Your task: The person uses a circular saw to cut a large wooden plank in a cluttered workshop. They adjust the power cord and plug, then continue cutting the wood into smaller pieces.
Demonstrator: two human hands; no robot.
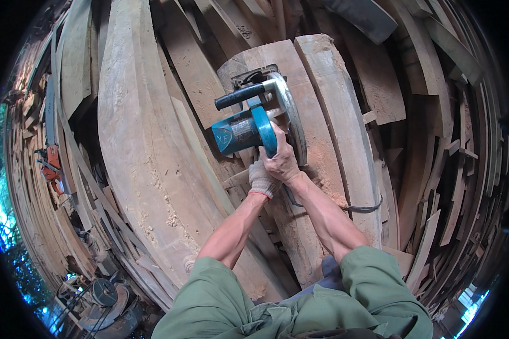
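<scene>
Teal plastic covers the motor of the circular saw point(232, 137), which stands on a pale wooden slab point(293, 65). The bare right hand point(281, 159) is closed around its rear handle. The gloved left hand point(262, 179) is narrow and lies against the right one; whether it also holds the handle, I cannot tell. The black front handle point(239, 96) has no hand on it.

The step in hand appears to be sawing the slab lengthwise. To do it well, I would move the left hand to the front handle, keep the base flat on the wood, and push slowly and straight. The black cord point(369, 208) crosses the slabs near the right forearm, so it should be kept away from the blade's path. Brushing aside the sawdust point(327, 185) could make the line clearer.

The blade is hidden by the metal guard point(294, 116), so its depth is not visible, nor whether it turns. The fingers on the trigger side are also covered, and the cord's far end cannot be traced.
</scene>
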